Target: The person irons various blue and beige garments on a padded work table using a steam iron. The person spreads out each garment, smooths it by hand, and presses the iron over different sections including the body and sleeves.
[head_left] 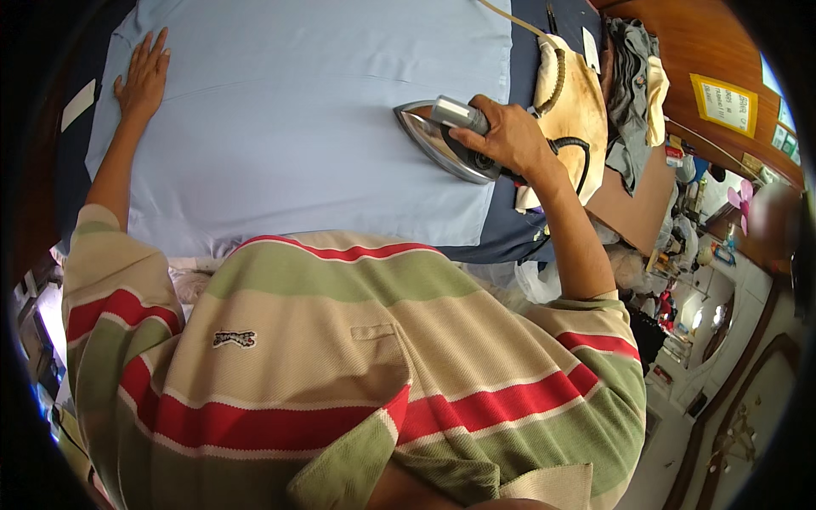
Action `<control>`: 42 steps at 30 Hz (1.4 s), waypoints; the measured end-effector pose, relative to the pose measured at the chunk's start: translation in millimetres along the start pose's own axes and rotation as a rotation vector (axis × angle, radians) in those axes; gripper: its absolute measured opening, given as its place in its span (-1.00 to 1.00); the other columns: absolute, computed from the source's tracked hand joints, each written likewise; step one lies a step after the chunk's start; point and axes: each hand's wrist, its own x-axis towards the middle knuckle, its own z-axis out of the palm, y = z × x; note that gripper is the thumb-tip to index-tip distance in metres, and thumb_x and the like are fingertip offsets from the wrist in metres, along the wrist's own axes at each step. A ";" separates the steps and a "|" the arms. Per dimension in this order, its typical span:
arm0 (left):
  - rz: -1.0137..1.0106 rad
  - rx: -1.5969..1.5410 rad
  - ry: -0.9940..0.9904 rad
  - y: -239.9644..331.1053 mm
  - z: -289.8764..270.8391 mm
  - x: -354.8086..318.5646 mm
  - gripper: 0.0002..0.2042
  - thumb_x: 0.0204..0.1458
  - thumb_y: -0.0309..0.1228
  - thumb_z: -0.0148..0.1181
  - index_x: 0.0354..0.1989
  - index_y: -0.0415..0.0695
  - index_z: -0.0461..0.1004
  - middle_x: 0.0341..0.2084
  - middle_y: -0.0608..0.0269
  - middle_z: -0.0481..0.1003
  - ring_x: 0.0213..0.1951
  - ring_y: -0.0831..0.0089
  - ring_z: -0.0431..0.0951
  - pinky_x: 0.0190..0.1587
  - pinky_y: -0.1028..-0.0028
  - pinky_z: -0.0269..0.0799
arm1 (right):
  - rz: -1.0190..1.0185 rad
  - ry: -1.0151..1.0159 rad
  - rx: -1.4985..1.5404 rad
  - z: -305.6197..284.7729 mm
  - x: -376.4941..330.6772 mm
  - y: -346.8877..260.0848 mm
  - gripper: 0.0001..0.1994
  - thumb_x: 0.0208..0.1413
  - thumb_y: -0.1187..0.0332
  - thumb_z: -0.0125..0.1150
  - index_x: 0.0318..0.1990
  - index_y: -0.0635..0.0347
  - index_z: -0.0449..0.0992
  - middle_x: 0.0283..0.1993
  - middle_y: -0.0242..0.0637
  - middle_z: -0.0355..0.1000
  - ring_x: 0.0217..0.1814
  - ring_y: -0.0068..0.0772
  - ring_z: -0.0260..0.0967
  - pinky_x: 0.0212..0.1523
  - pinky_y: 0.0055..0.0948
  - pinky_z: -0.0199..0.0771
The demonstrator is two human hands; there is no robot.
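Note:
A light blue cloth (pixel 280 127) lies spread over a dark blue covered table. My left hand (pixel 145 78) rests flat on the cloth's far left part, fingers stretched out. In my right hand (pixel 507 136) is the grey handle of a clothes iron (pixel 442 140). The iron's metal soleplate is down on the right part of the cloth, its tip pointing left. A cord (pixel 557 76) runs from the iron's back toward the far edge, and a black cable loops beside my right wrist.
Right of the cloth lies a scorched cream pad (pixel 582 110). Beyond it are folded grey garments (pixel 631 93) and a brown board (pixel 633 204). A white card (pixel 78 105) lies at the left. Plastic bags (pixel 535 279) sit below the table's near edge. A yellow-framed sign (pixel 724 104) hangs at right.

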 end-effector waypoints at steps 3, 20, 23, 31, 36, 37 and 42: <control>0.015 0.189 0.029 0.4 -5.2 3.9 -0.51 0.18 0.05 -0.40 0.31 0.45 -0.14 0.32 0.47 -0.05 0.32 0.36 -0.04 0.16 -0.19 -0.10 | -0.016 -0.063 0.013 8.4 -25.6 -9.5 -0.54 -0.15 0.05 0.28 -0.20 0.22 0.43 -0.46 -0.01 0.47 -0.40 0.01 0.46 -0.35 -0.19 0.45; -0.291 0.044 -0.138 -11.3 -46.3 -14.9 -0.49 0.18 0.03 -0.32 0.29 0.20 0.02 0.27 0.28 0.07 0.29 0.30 0.04 0.14 -0.13 0.02 | 0.548 0.475 0.316 -50.1 -72.1 176.1 -0.63 -0.13 0.15 0.26 -0.32 0.31 0.42 -0.61 -0.30 0.36 -0.67 -0.52 0.31 -0.63 -0.46 0.33; -0.323 0.002 -0.182 -15.7 -50.2 7.4 -0.49 0.16 0.02 -0.28 0.27 0.17 0.06 0.26 0.29 0.10 0.28 0.32 0.06 0.15 -0.10 0.03 | 0.604 0.592 0.192 -34.5 -62.3 259.6 -0.55 -0.17 0.09 0.27 -0.29 0.35 0.42 -0.56 -0.21 0.40 -0.57 -0.38 0.39 -0.51 -0.41 0.38; -0.318 0.064 -0.125 -49.5 -59.2 49.0 -0.49 0.12 -0.02 -0.20 0.22 0.07 0.15 0.17 0.24 0.23 0.17 0.27 0.25 0.10 -0.02 0.15 | 0.391 0.793 -0.387 -28.2 39.4 174.1 -0.53 0.00 0.14 0.15 0.09 0.05 0.34 0.08 -0.12 0.31 0.11 -0.09 0.25 0.07 -0.24 0.25; -0.251 -0.075 -0.102 -38.9 -26.6 103.2 -0.48 0.11 -0.05 -0.11 0.22 0.00 0.16 0.11 0.18 0.30 0.13 0.20 0.30 0.08 0.15 0.22 | 0.576 0.495 0.328 15.9 143.5 180.1 -0.48 0.02 -0.03 0.07 -0.21 0.37 0.47 -0.47 -0.08 0.46 -0.48 -0.22 0.46 -0.40 -0.29 0.41; -0.244 -0.139 -0.102 -58.3 -10.8 116.9 -0.46 0.07 -0.07 -0.06 0.22 -0.02 0.16 0.07 0.13 0.34 0.09 0.17 0.34 0.05 0.17 0.25 | 0.538 0.461 0.269 18.3 154.0 182.7 -0.50 0.02 -0.02 0.09 -0.21 0.37 0.46 -0.50 -0.13 0.43 -0.55 -0.32 0.41 -0.49 -0.37 0.37; -0.201 -0.477 -0.420 -86.0 47.9 181.2 -0.41 -0.06 -0.19 0.13 0.17 -0.11 0.21 -0.15 0.08 0.49 -0.11 0.20 0.48 -0.06 0.35 0.34 | 0.430 0.348 0.528 21.4 179.5 221.0 -0.69 0.03 0.17 0.14 -0.32 0.31 0.40 -0.63 -0.27 0.35 -0.71 -0.48 0.27 -0.72 -0.51 0.20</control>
